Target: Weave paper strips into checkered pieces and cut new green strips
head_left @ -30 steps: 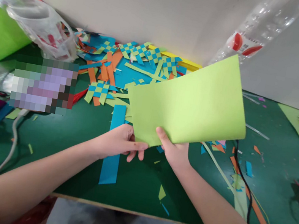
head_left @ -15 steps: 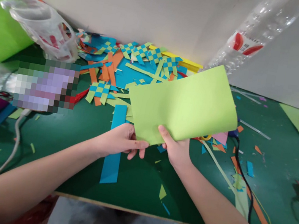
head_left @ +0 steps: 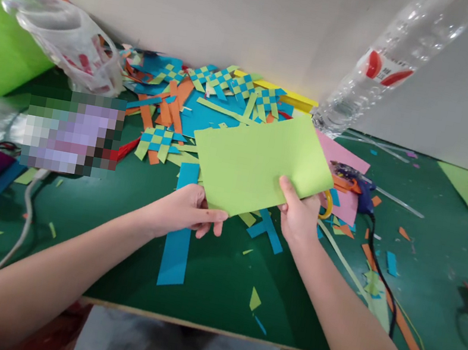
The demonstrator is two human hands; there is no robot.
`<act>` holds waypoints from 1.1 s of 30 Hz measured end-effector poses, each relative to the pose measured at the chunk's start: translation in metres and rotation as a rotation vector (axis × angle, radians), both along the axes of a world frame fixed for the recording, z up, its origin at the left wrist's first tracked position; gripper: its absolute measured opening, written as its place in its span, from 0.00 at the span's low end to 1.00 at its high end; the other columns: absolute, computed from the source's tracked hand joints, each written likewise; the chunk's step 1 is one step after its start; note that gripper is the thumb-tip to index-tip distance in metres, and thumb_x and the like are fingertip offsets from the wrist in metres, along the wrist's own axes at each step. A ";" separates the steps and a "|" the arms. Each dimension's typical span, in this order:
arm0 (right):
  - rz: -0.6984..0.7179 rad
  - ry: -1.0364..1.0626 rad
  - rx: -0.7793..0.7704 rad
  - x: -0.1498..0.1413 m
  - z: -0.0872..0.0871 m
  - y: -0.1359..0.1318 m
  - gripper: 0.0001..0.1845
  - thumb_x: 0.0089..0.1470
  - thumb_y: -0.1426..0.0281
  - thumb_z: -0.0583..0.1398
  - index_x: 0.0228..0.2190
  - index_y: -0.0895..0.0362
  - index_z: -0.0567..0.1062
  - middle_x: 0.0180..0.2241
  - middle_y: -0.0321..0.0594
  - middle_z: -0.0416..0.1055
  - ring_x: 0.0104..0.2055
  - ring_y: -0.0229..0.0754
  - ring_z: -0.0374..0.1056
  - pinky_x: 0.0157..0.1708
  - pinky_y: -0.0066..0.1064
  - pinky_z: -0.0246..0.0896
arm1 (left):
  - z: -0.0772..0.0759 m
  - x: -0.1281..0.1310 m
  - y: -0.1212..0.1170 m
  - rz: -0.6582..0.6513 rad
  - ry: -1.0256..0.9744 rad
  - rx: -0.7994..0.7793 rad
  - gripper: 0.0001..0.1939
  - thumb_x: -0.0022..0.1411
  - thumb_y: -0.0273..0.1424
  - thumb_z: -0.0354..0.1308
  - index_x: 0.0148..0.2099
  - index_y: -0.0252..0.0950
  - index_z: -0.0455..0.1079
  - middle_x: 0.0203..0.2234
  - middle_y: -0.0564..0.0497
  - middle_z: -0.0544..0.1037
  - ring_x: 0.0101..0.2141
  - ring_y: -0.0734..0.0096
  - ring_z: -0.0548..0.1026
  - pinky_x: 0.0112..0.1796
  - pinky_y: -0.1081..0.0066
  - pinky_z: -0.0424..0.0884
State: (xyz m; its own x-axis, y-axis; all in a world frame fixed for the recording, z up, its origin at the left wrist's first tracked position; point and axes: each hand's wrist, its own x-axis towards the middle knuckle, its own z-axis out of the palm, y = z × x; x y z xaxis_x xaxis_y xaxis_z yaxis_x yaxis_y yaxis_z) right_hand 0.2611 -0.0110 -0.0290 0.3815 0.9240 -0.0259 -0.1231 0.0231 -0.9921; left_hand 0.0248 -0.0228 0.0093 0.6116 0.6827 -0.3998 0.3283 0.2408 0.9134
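Note:
A light green sheet of paper [head_left: 259, 161] is held up above the table, its right end curving over. My left hand [head_left: 191, 210] pinches its lower left corner between thumb and fingers. Farther right, my right hand [head_left: 300, 211] grips the lower edge, thumb on top and fingers underneath. Beneath my left hand lies a blue paper strip [head_left: 175, 255]. Behind the sheet are several woven blue and green paper pieces [head_left: 243, 87], and one more woven piece [head_left: 159, 142] lies to the left. The sheet hides part of the pile.
A clear plastic bottle [head_left: 384, 68] leans at the back right. Below it, a blue glue gun [head_left: 365, 195] and scissors with orange handles [head_left: 345, 184] rest on pink paper [head_left: 328, 149]. Back left stands a plastic bag [head_left: 76, 44]. Paper scraps litter the green table [head_left: 213, 292].
My right hand has slid rightward along the lower edge. The sheet's far end has come down and left, uncovering the bottle's base, the glue gun, scissors, pink paper and blue scraps.

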 end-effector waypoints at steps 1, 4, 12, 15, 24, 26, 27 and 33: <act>-0.022 0.023 0.020 0.002 0.001 0.003 0.22 0.40 0.58 0.71 0.36 0.56 0.77 0.37 0.41 0.76 0.25 0.33 0.66 0.13 0.22 0.54 | 0.000 0.000 0.001 0.006 -0.007 -0.003 0.18 0.62 0.39 0.58 0.25 0.33 0.75 0.13 0.53 0.70 0.16 0.82 0.64 0.21 0.78 0.58; -0.049 0.045 0.054 0.006 0.005 0.006 0.24 0.39 0.59 0.71 0.38 0.56 0.77 0.41 0.42 0.76 0.25 0.31 0.65 0.13 0.21 0.54 | 0.001 -0.001 0.003 0.013 -0.026 -0.008 0.15 0.60 0.37 0.60 0.25 0.33 0.75 0.12 0.54 0.69 0.15 0.82 0.64 0.20 0.79 0.56; -0.073 0.038 0.063 0.006 0.008 0.005 0.22 0.39 0.59 0.71 0.36 0.56 0.77 0.38 0.40 0.75 0.23 0.30 0.63 0.13 0.23 0.55 | 0.001 -0.008 0.006 0.042 -0.018 0.045 0.17 0.59 0.36 0.59 0.22 0.32 0.71 0.14 0.53 0.70 0.15 0.83 0.63 0.19 0.79 0.57; -0.090 0.022 0.068 0.009 0.009 0.007 0.18 0.40 0.59 0.71 0.33 0.56 0.77 0.32 0.37 0.74 0.19 0.28 0.58 0.14 0.24 0.56 | 0.001 -0.009 0.007 0.138 -0.047 0.076 0.18 0.60 0.34 0.57 0.19 0.33 0.66 0.13 0.54 0.67 0.14 0.84 0.59 0.19 0.79 0.54; -0.081 -0.014 0.041 0.011 0.004 0.007 0.18 0.43 0.57 0.69 0.30 0.56 0.75 0.26 0.33 0.70 0.17 0.28 0.59 0.16 0.25 0.59 | 0.004 -0.006 0.008 0.363 -0.200 -0.005 0.18 0.57 0.30 0.55 0.18 0.36 0.56 0.11 0.57 0.58 0.15 0.83 0.53 0.19 0.76 0.51; -0.061 -0.030 0.039 0.008 0.004 0.005 0.18 0.44 0.56 0.69 0.31 0.56 0.75 0.26 0.33 0.70 0.18 0.29 0.60 0.17 0.25 0.61 | 0.002 -0.007 0.009 0.427 -0.248 -0.035 0.18 0.57 0.29 0.54 0.17 0.36 0.56 0.11 0.57 0.57 0.15 0.83 0.54 0.19 0.75 0.51; -0.051 -0.039 0.039 0.007 0.005 0.004 0.18 0.44 0.56 0.69 0.31 0.56 0.75 0.26 0.33 0.71 0.18 0.29 0.61 0.17 0.25 0.62 | 0.001 -0.007 0.010 0.461 -0.267 -0.044 0.18 0.58 0.29 0.54 0.18 0.36 0.56 0.12 0.57 0.57 0.15 0.83 0.54 0.19 0.75 0.51; 0.004 -0.037 0.054 0.004 0.006 0.002 0.17 0.44 0.56 0.69 0.25 0.56 0.74 0.23 0.31 0.69 0.17 0.28 0.61 0.16 0.23 0.60 | -0.001 -0.006 0.012 0.667 -0.343 -0.018 0.15 0.57 0.26 0.53 0.19 0.36 0.55 0.13 0.56 0.59 0.15 0.83 0.55 0.19 0.75 0.52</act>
